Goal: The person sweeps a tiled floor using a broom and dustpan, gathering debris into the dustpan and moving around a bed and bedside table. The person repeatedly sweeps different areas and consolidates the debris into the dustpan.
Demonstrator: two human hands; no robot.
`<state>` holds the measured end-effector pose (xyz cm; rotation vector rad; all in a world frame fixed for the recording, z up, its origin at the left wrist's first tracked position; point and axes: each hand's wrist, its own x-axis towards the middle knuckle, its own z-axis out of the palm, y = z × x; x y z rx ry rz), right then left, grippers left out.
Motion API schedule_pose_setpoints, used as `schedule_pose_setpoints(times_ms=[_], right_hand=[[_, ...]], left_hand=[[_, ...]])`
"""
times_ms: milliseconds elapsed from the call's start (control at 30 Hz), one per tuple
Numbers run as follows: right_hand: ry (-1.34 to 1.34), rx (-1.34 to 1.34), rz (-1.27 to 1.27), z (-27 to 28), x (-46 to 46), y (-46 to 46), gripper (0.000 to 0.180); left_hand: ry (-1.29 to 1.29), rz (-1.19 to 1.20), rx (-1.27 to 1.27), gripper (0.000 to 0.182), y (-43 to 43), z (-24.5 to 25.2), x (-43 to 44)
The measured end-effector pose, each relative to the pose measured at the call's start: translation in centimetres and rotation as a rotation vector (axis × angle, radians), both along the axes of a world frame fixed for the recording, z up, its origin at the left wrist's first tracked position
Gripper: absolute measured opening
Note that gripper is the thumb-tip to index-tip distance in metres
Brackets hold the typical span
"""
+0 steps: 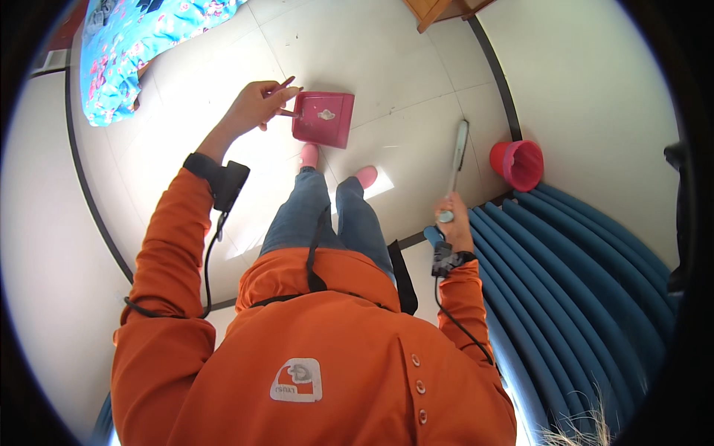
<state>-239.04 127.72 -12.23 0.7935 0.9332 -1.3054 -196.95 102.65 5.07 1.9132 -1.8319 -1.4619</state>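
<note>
My left hand (259, 108) grips the handle of a pink dustpan (341, 120), whose pan is above my pink shoe in the view. A small pale scrap (326, 115) and bits of debris lie in the pan. On the right, my right hand (456, 220) is closed around the pale handle of a long brush (461, 142) with a dark bristle edge, which is apart from the dustpan. Whether the brush touches the floor I cannot tell. Straps with dark devices are on both wrists.
A red waste bin (516, 165) with a pink liner stands by the wall at right, near blue curtains (580, 240). Wooden furniture (438, 11) is at the top. Flowered blue cloth (134, 50) hangs at upper left. Small specks lie on the tiled floor (401, 67).
</note>
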Motion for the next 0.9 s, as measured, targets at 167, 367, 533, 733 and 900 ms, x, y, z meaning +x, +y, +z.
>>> schedule_pose_setpoints(times_ms=[167, 367, 533, 733, 900], right_hand=[[-0.025, 0.087, 0.295, 2.9, 10.2, 0.2, 0.034], [-0.149, -0.018, 0.383, 8.2, 10.4, 1.0, 0.054], [0.06, 0.094, 0.459, 10.7, 10.8, 0.5, 0.044], [0.46, 0.18, 0.798, 7.8, 15.6, -4.5, 0.056], [0.277, 0.2, 0.788, 8.5, 19.6, -3.6, 0.058]], left_hand=[[0.09, 0.035, -0.054, 0.047, 0.3, 0.1, -0.7], [0.146, 0.041, 0.045, 0.053, -0.2, 0.1, 0.3], [0.193, 0.071, 0.033, 0.054, 0.3, -0.3, 0.7], [0.195, 0.064, 0.027, 0.056, 0.9, -1.2, 0.2], [0.245, 0.11, 0.029, 0.055, 0.9, -1.4, 0.6]])
